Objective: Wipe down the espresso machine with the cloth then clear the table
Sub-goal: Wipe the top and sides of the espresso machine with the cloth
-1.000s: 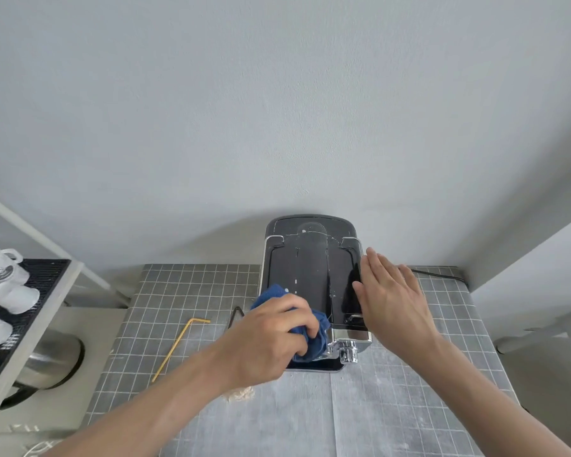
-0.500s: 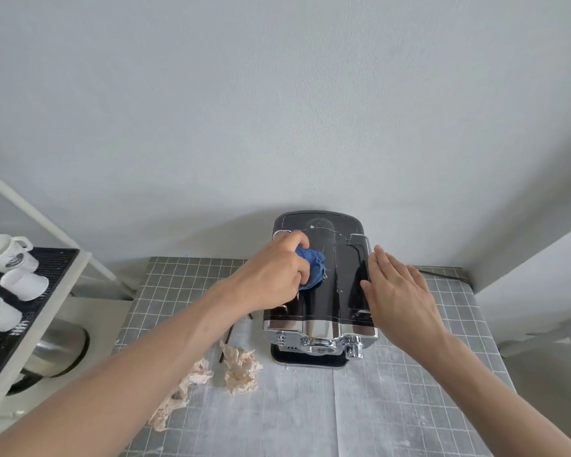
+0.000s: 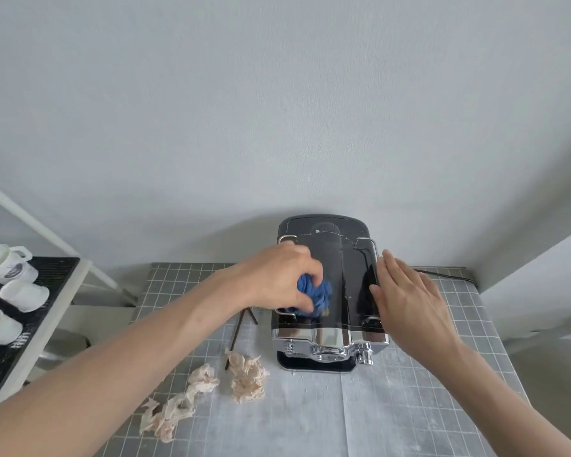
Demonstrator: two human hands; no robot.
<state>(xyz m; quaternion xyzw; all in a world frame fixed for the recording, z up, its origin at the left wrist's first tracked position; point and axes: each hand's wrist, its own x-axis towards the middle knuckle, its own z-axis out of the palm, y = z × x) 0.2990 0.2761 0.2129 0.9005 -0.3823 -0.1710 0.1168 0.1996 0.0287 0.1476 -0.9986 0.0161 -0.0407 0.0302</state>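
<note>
The black, glossy-topped espresso machine with a chrome front band (image 3: 330,291) stands at the far middle of the table, its back against the grey wall and its chrome front, with the brew head, facing the person; its long axis runs from the wall toward the viewer. On its top, toward the left side, lies the bunched blue cloth (image 3: 317,296), pressed against the shiny black surface. The left hand (image 3: 277,280) is curled over the cloth, fingers bent around it and gripping the wad from above, so only its right and lower folds show. The right hand (image 3: 406,298) is flat and open, fingers together and stretched toward the wall, its palm side resting against the machine's right top edge. The machine sits on a grey grid-patterned cutting mat covering the table (image 3: 409,407). Just left of the machine's base lies a thin dark bent straw (image 3: 236,334), and nearer the viewer two crumpled beige paper napkins (image 3: 246,377) rest on the mat, one beside the straw's end and one further left. At the far left, apart from the table, white ceramic cups (image 3: 10,268) lie on a black mesh-topped shelf (image 3: 47,268).
</note>
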